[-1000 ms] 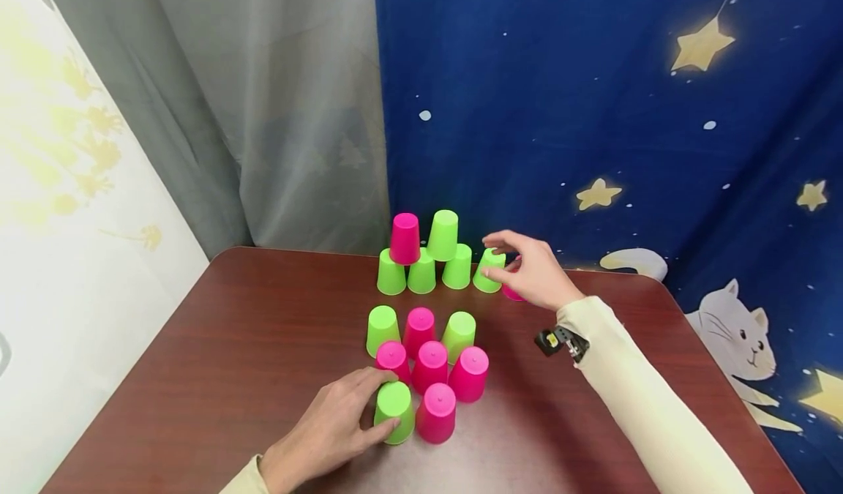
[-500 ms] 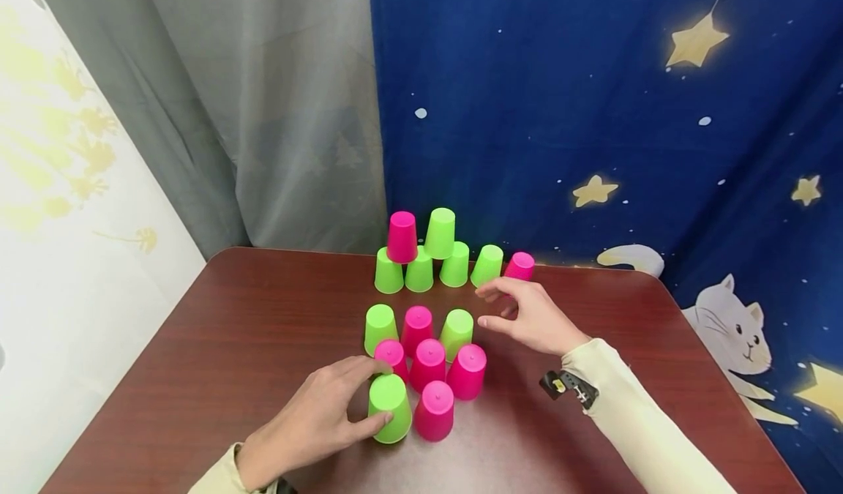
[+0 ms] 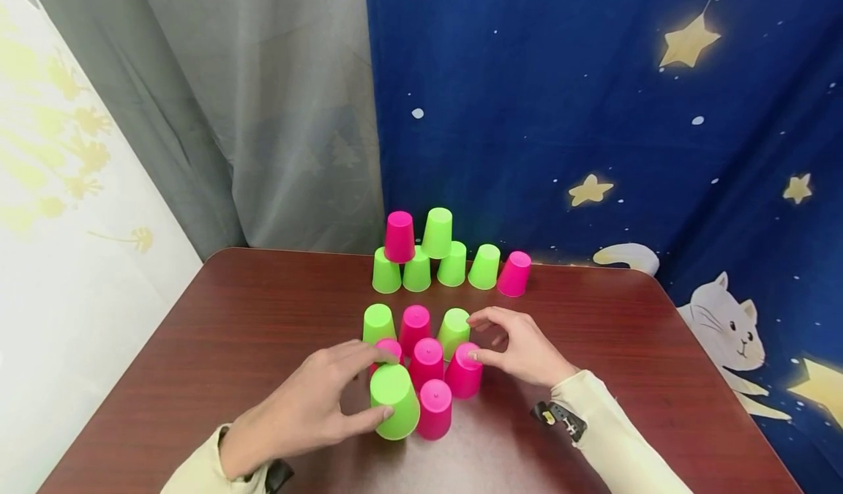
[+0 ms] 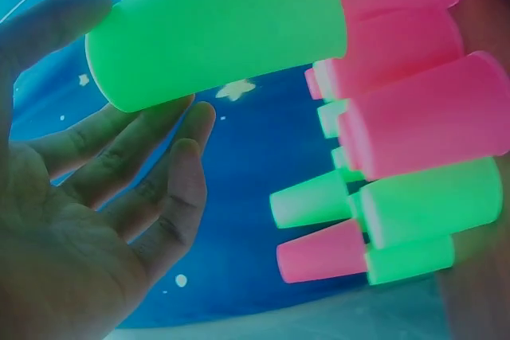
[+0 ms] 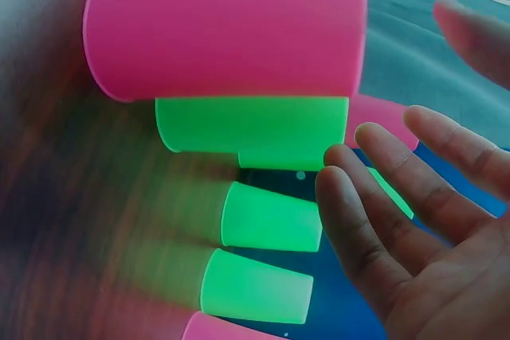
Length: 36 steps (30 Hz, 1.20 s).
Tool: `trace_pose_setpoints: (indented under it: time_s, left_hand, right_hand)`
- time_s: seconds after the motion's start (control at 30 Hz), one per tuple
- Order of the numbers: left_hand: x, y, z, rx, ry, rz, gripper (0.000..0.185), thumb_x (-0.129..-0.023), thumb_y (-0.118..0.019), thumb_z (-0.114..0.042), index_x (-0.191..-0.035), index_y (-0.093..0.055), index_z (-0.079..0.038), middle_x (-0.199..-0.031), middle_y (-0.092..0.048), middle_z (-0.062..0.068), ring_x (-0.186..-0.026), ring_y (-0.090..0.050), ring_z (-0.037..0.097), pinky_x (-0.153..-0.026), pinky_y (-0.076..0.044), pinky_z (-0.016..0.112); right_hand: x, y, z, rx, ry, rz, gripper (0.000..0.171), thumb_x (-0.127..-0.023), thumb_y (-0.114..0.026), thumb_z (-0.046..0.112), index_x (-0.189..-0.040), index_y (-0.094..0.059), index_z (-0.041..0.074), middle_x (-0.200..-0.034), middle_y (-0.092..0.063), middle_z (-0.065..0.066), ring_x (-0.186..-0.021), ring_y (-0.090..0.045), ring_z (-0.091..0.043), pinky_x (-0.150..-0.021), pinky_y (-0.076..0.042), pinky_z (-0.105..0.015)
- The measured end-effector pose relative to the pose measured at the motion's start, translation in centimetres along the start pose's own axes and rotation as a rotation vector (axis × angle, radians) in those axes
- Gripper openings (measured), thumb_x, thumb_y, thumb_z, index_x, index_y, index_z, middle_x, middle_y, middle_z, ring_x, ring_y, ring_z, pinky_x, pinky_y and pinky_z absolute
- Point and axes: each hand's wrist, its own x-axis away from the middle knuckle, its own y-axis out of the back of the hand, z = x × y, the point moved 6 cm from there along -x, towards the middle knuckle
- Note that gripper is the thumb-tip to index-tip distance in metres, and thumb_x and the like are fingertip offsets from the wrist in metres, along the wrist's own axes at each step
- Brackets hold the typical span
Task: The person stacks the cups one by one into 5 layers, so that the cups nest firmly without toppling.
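Head view: the left hand point(image 3: 299, 410) grips a bright green upturned cup point(image 3: 394, 400), tilted, at the near edge of a cluster on the brown table point(image 3: 217, 347). The right hand point(image 3: 520, 347), fingers loosely spread, touches a pink cup point(image 3: 464, 369) on the cluster's right side. Seven green cups and six pink ones show: eight in the near cluster, five in the far row with two stacked atop.
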Motion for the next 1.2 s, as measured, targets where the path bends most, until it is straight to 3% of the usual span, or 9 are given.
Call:
trace_pose_setpoints:
  time_s: [0.23,0.47,0.7,1.0,1.2]
  left_hand:
    - [-2.6,2.0,0.4,0.03,-0.041,-0.021,0.048,-0.076,-0.087,-0.026,-0.118,-0.065,-0.019,-0.103,-0.068,-0.013,-0.087,-0.062,-0.002,-0.078,-0.056,0.02]
    - [-5.8,2.7,2.2,0.144,0.032,0.009,0.041,-0.08,-0.084,-0.024,-0.117,-0.067,-0.02,-0.098,-0.069,-0.013,-0.077,-0.062,0.004,-0.064,-0.054,0.021]
    - [-8.0,2.4,2.8,0.163,0.079,0.033,0.04,-0.08,-0.083,-0.023,-0.117,-0.068,-0.019,-0.103,-0.07,-0.009,-0.088,-0.068,0.007,-0.075,-0.06,0.025]
    - [-10.3,2.6,2.0,0.11,0.034,0.029,0.044,-0.08,-0.083,-0.024,-0.119,-0.067,-0.013,-0.102,-0.069,-0.005,-0.082,-0.064,0.012,-0.069,-0.057,0.023]
    - [-12.2,2.6,2.1,0.103,0.021,0.009,0.038,-0.082,-0.081,-0.025,-0.116,-0.068,-0.014,-0.098,-0.07,-0.005,-0.086,-0.064,0.01,-0.072,-0.058,0.03]
  right_hand:
    - [0.6,-1.1,-0.1,-0.045,0.003,0.017,0.057,-0.074,-0.089,0.026,-0.123,-0.065,0.011,-0.113,-0.072,-0.005,-0.095,-0.07,-0.018,-0.076,-0.061,-0.031]
    - [1.1,-2.0,-0.4,-0.076,0.032,0.037,0.052,-0.075,-0.088,0.019,-0.121,-0.066,0.01,-0.107,-0.071,0.0,-0.089,-0.072,-0.015,-0.077,-0.061,-0.029]
    - [1.2,-2.4,-0.6,-0.083,0.053,0.042,0.046,-0.076,-0.086,0.012,-0.119,-0.067,0.01,-0.103,-0.071,0.0,-0.087,-0.071,-0.016,-0.076,-0.061,-0.034]
    - [1.1,-2.7,-0.7,-0.078,0.051,0.044,0.045,-0.078,-0.085,0.015,-0.119,-0.067,0.01,-0.103,-0.071,0.001,-0.089,-0.07,-0.015,-0.079,-0.061,-0.034]
    - [1.2,-2.8,-0.7,-0.083,0.054,0.03,0.045,-0.077,-0.085,0.014,-0.118,-0.067,0.007,-0.103,-0.071,0.0,-0.089,-0.07,-0.016,-0.078,-0.061,-0.033]
